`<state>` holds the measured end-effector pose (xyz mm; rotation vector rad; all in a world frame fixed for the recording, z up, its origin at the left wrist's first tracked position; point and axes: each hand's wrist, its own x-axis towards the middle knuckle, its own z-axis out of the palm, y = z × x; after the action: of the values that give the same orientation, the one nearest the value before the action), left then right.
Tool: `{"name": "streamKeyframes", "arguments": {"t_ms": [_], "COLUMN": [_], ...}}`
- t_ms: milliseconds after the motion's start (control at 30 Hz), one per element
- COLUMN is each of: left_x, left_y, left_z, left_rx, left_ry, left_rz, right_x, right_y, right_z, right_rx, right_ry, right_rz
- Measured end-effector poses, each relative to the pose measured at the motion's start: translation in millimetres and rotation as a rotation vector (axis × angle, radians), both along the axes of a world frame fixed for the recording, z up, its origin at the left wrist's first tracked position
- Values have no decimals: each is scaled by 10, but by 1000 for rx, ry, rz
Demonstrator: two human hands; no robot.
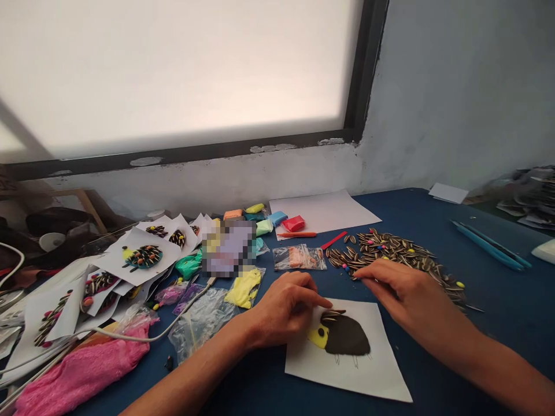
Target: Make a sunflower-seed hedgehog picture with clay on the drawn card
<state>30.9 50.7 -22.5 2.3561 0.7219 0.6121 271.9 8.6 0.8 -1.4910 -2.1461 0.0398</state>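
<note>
On a white sheet (347,381) lies a hedgehog-like picture: a dark brown clay body (349,338), a yellow clay face (318,335) with a black dot, and pencilled legs below. Several sunflower seeds (333,315) stick out at the body's upper left. My left hand (288,309) rests on the sheet's left edge, its index finger stretched out just above those seeds and its other fingers curled. Over the near left edge of the sunflower seed pile (390,248), my right hand (401,292) has thumb and index finger pinched together; what is between the tips is too small to make out.
Finished seed pictures (143,254) are stacked at left, beside a pink cloth (87,370) and a white cable (173,323). A blurred-out phone (229,248) lies among clay packets (245,288). Blue tweezers (489,245) lie at right; a blank sheet (325,214) is behind.
</note>
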Motion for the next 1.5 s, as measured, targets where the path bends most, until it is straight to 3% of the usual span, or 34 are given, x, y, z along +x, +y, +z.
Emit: {"name": "streamKeyframes", "arguments": {"t_ms": [167,567,733,1133,1500], "left_x": [17,32,38,28,28], "left_y": [3,7,4,6,13], "left_z": [-10,-6,3,-1,0], "left_rx": [-16,-16,-13,-22,-54], "left_ry": [-14,-52,-31,-52,-62], "left_rz": [32,27,35,23,25], "right_x": [102,-258,-257,-38,6], "right_y": [164,601,619,368,-50], "right_z": [-98,-63,-63,131,95], "right_rx": [15,-108,-143,-134,-483], "right_ry": [-92,-378,-401,-62,267], "right_rz": [-51,-44,-28,-134,-35]}}
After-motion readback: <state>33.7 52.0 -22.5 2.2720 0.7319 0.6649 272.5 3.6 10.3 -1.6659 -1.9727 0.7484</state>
